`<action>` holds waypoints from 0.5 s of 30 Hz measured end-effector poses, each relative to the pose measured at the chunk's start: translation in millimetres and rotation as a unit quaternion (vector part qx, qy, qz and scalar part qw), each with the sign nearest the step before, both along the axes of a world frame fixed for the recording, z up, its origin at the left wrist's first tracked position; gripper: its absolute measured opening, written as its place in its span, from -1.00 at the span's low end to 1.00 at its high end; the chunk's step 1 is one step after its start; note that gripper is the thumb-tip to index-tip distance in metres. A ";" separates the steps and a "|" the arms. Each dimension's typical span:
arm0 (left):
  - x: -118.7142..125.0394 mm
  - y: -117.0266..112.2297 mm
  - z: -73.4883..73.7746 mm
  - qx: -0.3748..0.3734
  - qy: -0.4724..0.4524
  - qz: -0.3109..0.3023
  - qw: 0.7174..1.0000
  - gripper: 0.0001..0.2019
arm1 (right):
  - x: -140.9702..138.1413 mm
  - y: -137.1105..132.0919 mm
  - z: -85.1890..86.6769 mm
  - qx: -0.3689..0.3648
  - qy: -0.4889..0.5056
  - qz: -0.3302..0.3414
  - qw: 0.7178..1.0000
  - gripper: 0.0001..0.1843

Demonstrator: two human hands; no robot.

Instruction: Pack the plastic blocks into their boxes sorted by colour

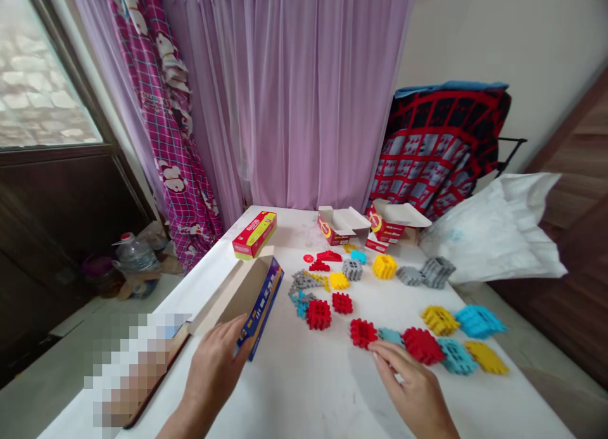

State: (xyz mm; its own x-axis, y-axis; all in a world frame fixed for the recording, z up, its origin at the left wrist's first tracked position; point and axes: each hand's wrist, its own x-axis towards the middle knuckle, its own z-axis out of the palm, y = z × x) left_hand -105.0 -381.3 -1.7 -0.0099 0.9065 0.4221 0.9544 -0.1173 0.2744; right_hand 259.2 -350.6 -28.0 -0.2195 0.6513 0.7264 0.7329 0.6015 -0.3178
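My left hand [216, 363] grips the near end of a long open cardboard box [265, 299] with a blue printed side. Its thumb lies by the blue wall. My right hand [411, 382] is pinched, fingertips at the near right corner of a red notched building block [363, 333]. That block heads a row with a small teal piece [389, 336], a larger red block [422, 345], a teal block [456, 356] and a yellow one [487, 357]. Two more red blocks [318, 315] [342, 303] sit between the hands, farther back. The box's inside is partly hidden.
Loose grey pieces [306, 279], yellow blocks [384, 267] and grey blocks [437, 272] lie farther back. A red-yellow box [255, 234] and open red boxes [342, 226] [392, 222] stand behind. A white bag [498, 230] is right; a pixelated object [142, 375] lies left.
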 end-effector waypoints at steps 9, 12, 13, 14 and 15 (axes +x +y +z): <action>39.7 7.4 2.3 -0.008 0.097 -0.095 0.991 -0.57 | 3.1 -7.0 -7.9 -0.015 0.027 -0.050 0.998 -0.77; 17.8 13.5 9.0 -0.002 0.051 -0.130 0.990 -0.51 | 1.2 -12.3 -14.0 -0.033 0.046 -0.056 0.997 -0.77; 7.1 17.0 11.1 0.004 0.035 -0.113 0.993 -0.50 | -0.6 -14.1 -16.5 -0.047 0.052 -0.055 0.996 -0.76; -4.6 21.1 12.2 0.011 0.014 -0.077 0.997 -0.49 | -2.8 -15.6 -19.1 -0.063 0.056 -0.053 0.995 -0.75; -16.7 25.5 11.8 0.014 -0.010 -0.048 0.999 -0.46 | -5.0 -16.5 -21.9 -0.081 0.060 -0.053 0.994 -0.74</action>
State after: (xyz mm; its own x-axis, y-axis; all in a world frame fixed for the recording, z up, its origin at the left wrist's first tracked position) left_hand -121.6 -355.8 10.0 0.0680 0.8916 0.4477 0.9326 -0.2162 0.2890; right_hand 254.2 -367.2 -50.0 -0.0615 0.7763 0.6274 0.7405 0.4569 -0.4928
